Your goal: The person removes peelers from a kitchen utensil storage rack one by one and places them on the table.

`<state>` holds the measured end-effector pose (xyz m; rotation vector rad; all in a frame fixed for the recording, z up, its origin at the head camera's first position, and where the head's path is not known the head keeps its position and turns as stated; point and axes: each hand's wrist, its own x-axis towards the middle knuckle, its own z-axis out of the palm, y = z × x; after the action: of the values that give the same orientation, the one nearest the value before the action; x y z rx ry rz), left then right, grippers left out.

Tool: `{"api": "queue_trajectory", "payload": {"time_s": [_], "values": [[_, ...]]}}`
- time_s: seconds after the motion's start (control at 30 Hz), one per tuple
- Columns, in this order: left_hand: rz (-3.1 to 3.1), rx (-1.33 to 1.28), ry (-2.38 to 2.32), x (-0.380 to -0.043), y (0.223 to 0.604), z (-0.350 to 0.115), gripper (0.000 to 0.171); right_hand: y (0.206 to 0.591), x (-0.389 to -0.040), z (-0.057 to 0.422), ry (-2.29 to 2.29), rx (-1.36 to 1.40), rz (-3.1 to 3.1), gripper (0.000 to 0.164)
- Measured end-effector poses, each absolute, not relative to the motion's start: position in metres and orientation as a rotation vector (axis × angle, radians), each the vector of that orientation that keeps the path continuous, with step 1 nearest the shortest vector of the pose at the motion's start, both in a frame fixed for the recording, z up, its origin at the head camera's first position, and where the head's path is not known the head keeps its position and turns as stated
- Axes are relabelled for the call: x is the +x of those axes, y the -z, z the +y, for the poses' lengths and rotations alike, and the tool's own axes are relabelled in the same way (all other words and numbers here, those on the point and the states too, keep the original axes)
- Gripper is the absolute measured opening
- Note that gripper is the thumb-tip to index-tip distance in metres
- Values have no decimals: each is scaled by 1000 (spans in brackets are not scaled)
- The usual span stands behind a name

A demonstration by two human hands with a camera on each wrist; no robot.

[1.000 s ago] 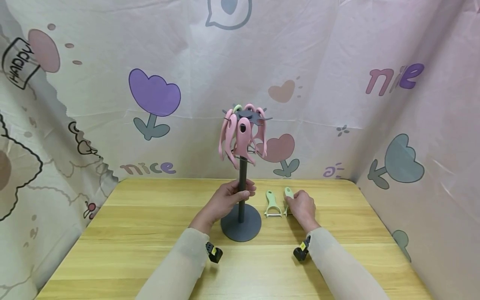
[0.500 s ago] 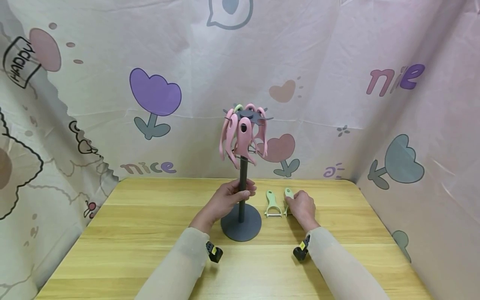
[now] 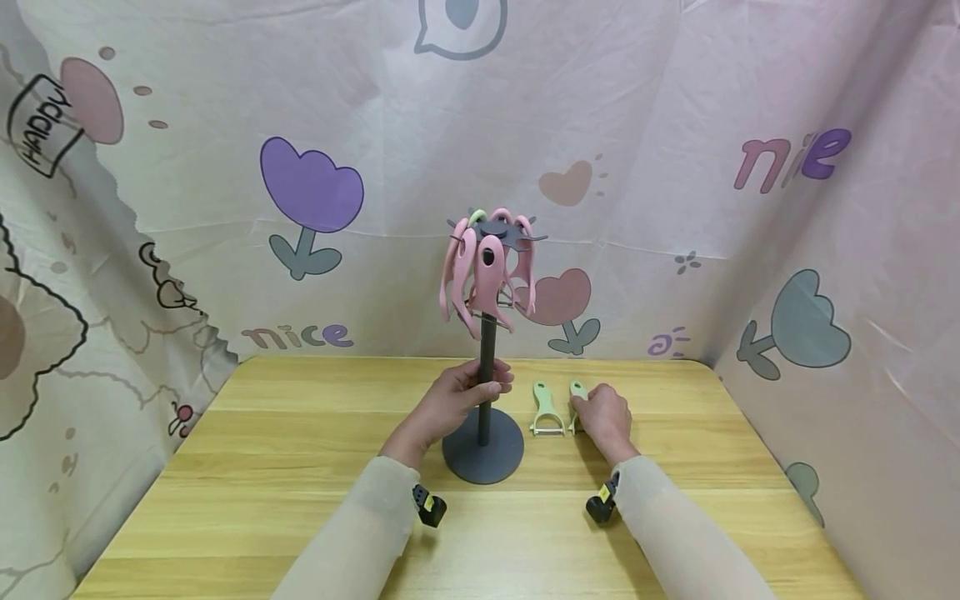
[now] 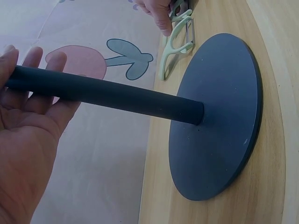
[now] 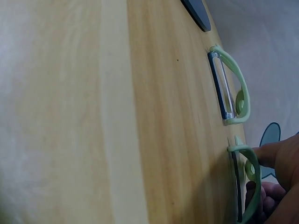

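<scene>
My left hand grips the pole of a dark grey stand, thumb in front and fingers behind. In the left wrist view the round base rests flat on the wooden table. Several pink peelers hang from the stand's top hooks, and a light green peeler shows among them at the back. To the right of the stand, my right hand pinches the handle of a green peeler at the tabletop, partly covering it. Another green peeler lies between that hand and the stand, handle pointing away.
The wooden table ends at a printed cloth backdrop right behind the peelers. Cloth also rises along both sides. Bare hook tips stick out at the stand's top right. A small black camera sits at each wrist.
</scene>
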<state>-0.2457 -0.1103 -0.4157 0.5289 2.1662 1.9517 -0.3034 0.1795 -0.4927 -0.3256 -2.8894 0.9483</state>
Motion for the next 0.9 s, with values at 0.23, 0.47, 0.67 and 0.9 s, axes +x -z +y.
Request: {"api": "queue_trajectory", "payload": {"time_s": [0.23, 0.47, 0.67, 0.9], "values": [[2187, 529, -1938, -245, 415, -110, 31, 492, -303, 180, -937, -311, -2907, 54], [2188, 528, -1932, -246, 416, -110, 30, 490, -303, 181, -944, -315, -2932, 51], [2183, 537, -1936, -246, 417, -109, 31, 490, -303, 181, -941, -329, -2938, 50], [2203, 570, -1914, -247, 415, -111, 35, 490, -302, 180, -949, -289, -2929, 52]]}}
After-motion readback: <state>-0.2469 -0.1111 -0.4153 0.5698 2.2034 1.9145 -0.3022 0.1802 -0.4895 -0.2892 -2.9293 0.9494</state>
